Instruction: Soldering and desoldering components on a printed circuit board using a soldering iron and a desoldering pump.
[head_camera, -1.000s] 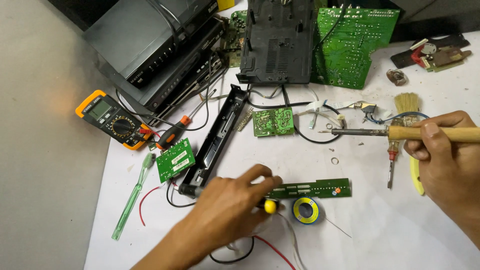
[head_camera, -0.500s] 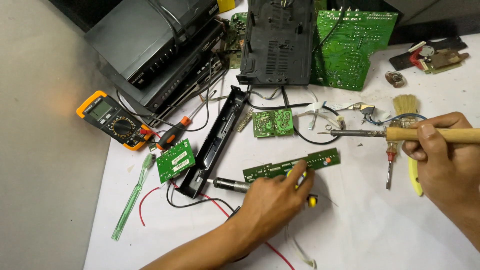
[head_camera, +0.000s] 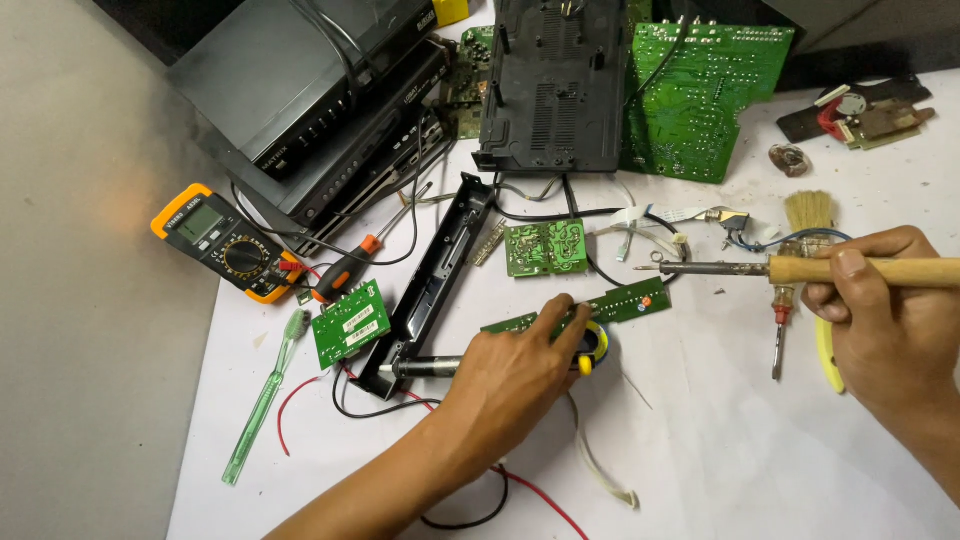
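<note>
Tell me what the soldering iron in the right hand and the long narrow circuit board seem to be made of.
Soldering iron: pale, matt handle, likely wood; grey metal shaft, dull and discoloured.
Long narrow circuit board: glossy green coating, probably fibreglass laminate.
The right hand grips the handle; the left hand rests on the board.

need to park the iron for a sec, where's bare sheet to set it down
Bare white sheet lies low between the left hand and right hand, and below the brush. Crowded: the top by the big green board and around the multimeter.

Grey multimeter screen (head_camera: 203, 222), far left
</note>
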